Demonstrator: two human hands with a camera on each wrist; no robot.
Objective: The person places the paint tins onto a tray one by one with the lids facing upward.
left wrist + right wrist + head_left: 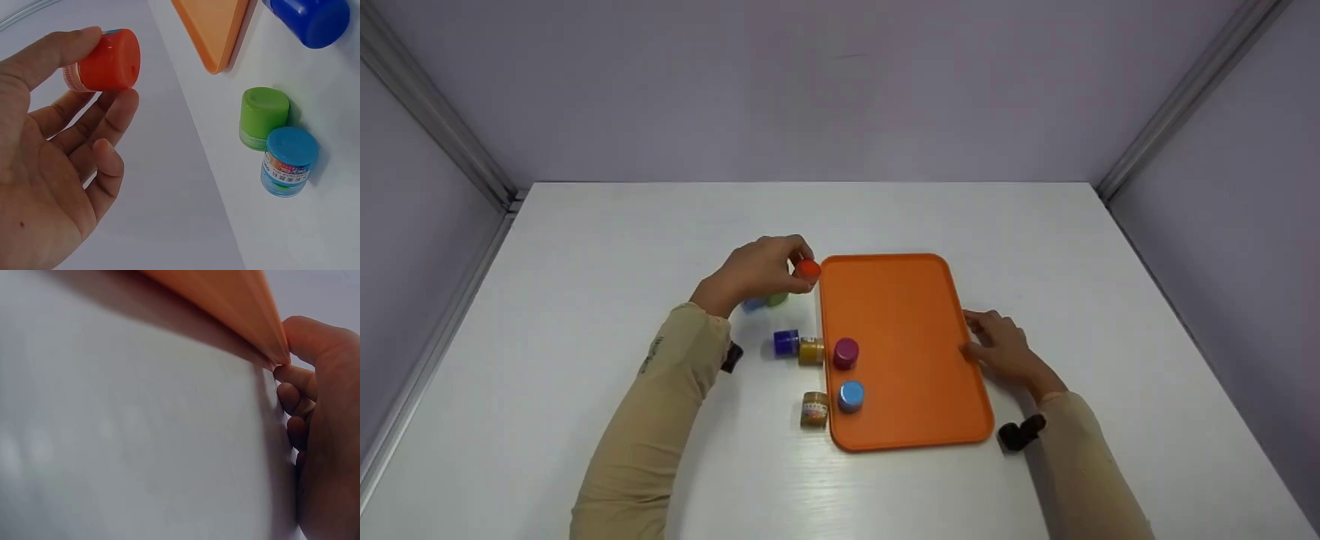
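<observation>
Red jar [107, 61] pinched in left hand [757, 271], thumb above, fingers below; held off table [607, 247] at tray's [907, 300] upper-left corner, frame centre. Right hand [1001, 349] curled on tray's right rim, thumb over edge, steadying it. Step judged: carrying jar to tray. Purple jar [846, 352] and blue jar [851, 395] already stood on tray, lower left. Green jar [263, 117] and light-blue jar [288, 160] left on table beneath hand. Next move judged to call for short shift right over rim, jar kept upright.

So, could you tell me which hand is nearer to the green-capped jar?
Left. The left hand hovers just above the green-capped jar; the right hand grips the tray edge opposite.
</observation>
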